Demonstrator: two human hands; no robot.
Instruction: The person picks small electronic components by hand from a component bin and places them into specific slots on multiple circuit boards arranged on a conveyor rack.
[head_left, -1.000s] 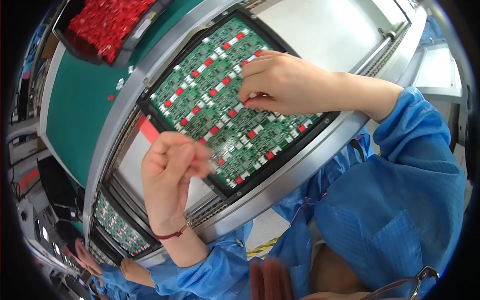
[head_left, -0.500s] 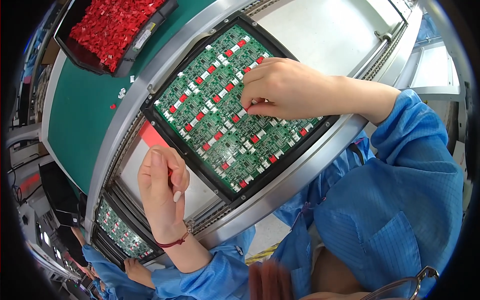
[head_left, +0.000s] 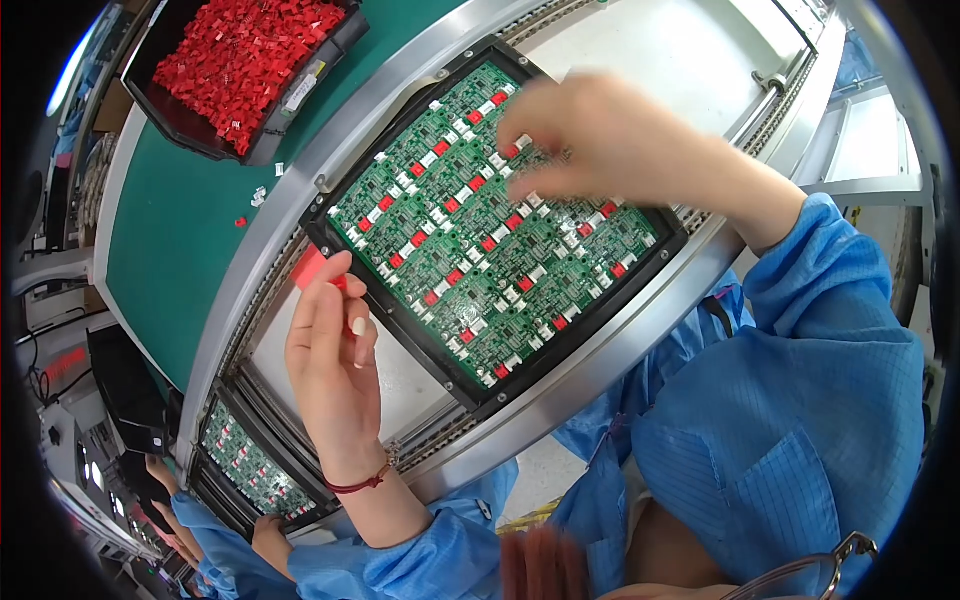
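Note:
A green circuit board panel (head_left: 470, 295) with rows of small red and white connectors lies in a black frame (head_left: 400, 345) on the conveyor. My right hand (head_left: 600, 140), blurred by motion, hovers over the panel's far right part. Its thumb and fingers are apart, and nothing shows between them. To the left of the frame, my left hand (head_left: 335, 350) is raised palm-up with curled fingers. Small red connectors (head_left: 340, 283) show at its fingertips; how many it holds is hidden.
A black bin (head_left: 265, 140) heaped with red connectors stands on the green mat (head_left: 165, 240). Loose white connectors (head_left: 260, 196) and a red connector (head_left: 240, 222) lie beside it. Another framed panel (head_left: 250, 465) sits at lower left, near a co-worker's hand (head_left: 270, 545). A metal rail (head_left: 590, 370) runs along the near side.
My right hand has lifted off the connector it was pinching on the panel and opened, moving away from me. My left fingers have uncurled somewhat, showing red connectors. The whole view has shifted slightly.

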